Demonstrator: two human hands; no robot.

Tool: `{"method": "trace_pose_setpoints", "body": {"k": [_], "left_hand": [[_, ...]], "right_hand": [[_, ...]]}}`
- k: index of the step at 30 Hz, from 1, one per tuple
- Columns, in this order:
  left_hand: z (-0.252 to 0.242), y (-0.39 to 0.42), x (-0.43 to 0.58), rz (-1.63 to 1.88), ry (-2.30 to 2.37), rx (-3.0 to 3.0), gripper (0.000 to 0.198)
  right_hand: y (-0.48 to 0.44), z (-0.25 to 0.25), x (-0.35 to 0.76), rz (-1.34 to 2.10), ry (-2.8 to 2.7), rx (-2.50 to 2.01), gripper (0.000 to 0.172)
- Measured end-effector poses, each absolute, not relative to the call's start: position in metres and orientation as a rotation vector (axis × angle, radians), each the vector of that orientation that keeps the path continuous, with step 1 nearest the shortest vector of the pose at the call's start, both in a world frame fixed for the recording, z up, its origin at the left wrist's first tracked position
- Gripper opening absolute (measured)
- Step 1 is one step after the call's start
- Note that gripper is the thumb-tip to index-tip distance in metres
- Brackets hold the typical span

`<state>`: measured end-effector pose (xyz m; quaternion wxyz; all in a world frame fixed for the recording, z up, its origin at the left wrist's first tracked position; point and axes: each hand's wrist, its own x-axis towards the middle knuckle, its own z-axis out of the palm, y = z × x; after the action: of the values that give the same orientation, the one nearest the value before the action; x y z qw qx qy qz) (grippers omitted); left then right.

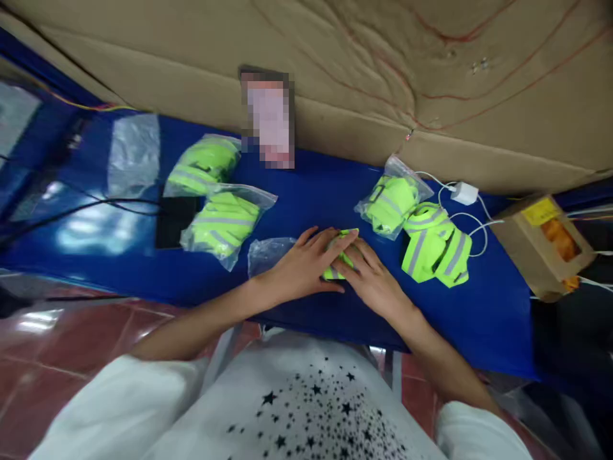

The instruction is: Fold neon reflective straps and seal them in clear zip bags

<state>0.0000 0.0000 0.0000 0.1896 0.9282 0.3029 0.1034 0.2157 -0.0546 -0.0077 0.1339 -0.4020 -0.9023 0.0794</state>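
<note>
Both hands flat, fingers spread: left hand and right hand press a folded hi-vis vest onto the blue bench, near its front edge. Empty bag touching at 9 o'clock. Count: three bagged vests, two at 10 o'clock, one at 2 o'clock; one loose vest at 3 o'clock. Cardboard wall bounds the back edge. Free bench between the piles.
</note>
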Motion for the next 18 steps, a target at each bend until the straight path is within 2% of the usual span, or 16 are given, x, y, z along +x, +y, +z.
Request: {"method": "trace_pose_setpoints", "body": {"k": [4,10,15,18], "left_hand": [[-0.002,0.0,-0.004,0.282,0.864,2.645,0.117],[0.001,0.0,-0.005,0.311,0.889,2.64,0.117],[0.006,-0.002,0.001,0.216,0.938,2.761,0.115],[0.008,-0.004,0.005,0.159,0.95,2.844,0.114]], "right_hand": [[-0.057,-0.01,0.216,0.35,-2.572,-1.22,0.057],[-0.051,-0.011,0.226,0.844,-2.293,-1.058,0.067],[-0.051,-0.018,0.218,0.779,-2.232,-1.031,0.053],[-0.054,-0.016,0.211,0.746,-2.287,-1.058,0.054]]}}
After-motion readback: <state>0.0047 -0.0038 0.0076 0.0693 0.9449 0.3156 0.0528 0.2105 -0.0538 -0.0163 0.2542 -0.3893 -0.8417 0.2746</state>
